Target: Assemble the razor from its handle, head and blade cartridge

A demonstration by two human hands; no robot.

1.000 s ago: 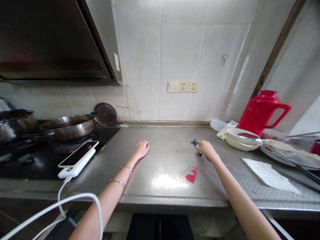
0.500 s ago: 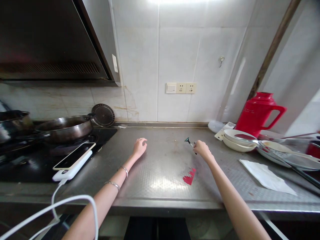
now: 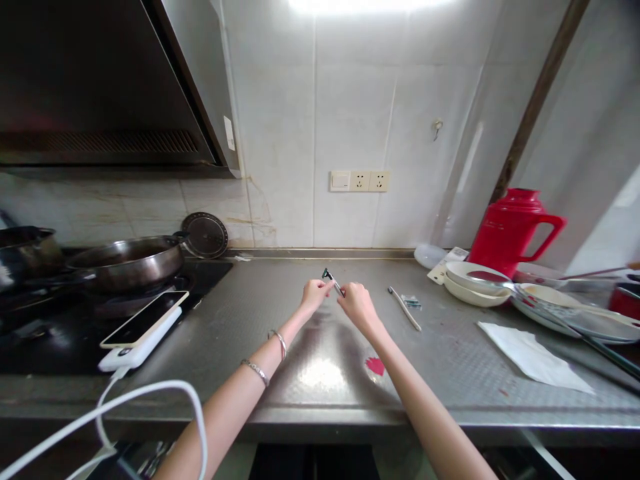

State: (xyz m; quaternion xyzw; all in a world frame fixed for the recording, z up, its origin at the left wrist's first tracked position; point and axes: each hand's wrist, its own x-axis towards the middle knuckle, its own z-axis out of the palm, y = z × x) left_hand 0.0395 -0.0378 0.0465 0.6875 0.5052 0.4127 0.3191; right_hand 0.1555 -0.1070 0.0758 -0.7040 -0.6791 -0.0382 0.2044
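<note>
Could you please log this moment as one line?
right hand: holding slim silver dark-headed razor | left hand: at razor, contact unclear | grey metal counter: slim white dark-tipped stick, jagged red patch

Holding a razor (image 3: 339, 289) in the grip of the right hand (image 3: 354, 300), above the middle of the steel table (image 3: 250, 320), with the left hand (image 3: 315, 293) close against the razor's head end. Wearing two bracelets (image 3: 257, 372) on the left forearm. See a red scrap (image 3: 375, 365) just left of the right forearm; right of the hands, a slim white stick (image 3: 406, 310) beside a small clear packet (image 3: 412, 302), then stacked bowls (image 3: 475, 293) before a red thermos flask (image 3: 510, 230). Note, far left, a frying pan (image 3: 133, 267) on the stove (image 3: 50, 347).
</note>
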